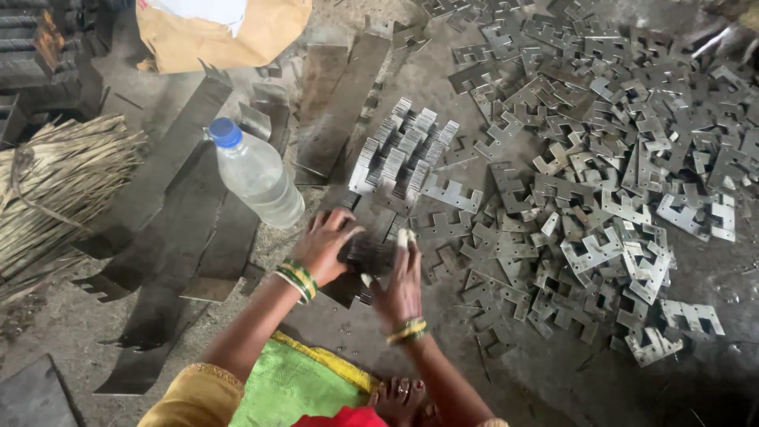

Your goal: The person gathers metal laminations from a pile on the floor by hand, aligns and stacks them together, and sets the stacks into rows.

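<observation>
Both grips, left hand [326,245] and right hand [402,283], clamp one stack of metal plates [368,255] beside one plastic bottle [254,172].

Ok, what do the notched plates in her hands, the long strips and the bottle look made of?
Stack of notched plates held between left hand and right hand: probably stamped sheet steel, dull grey, thin bright edges. Long strips: likely the same sheet, darker and duller. Bottle: clear plastic, see-through, blue cap.
</observation>
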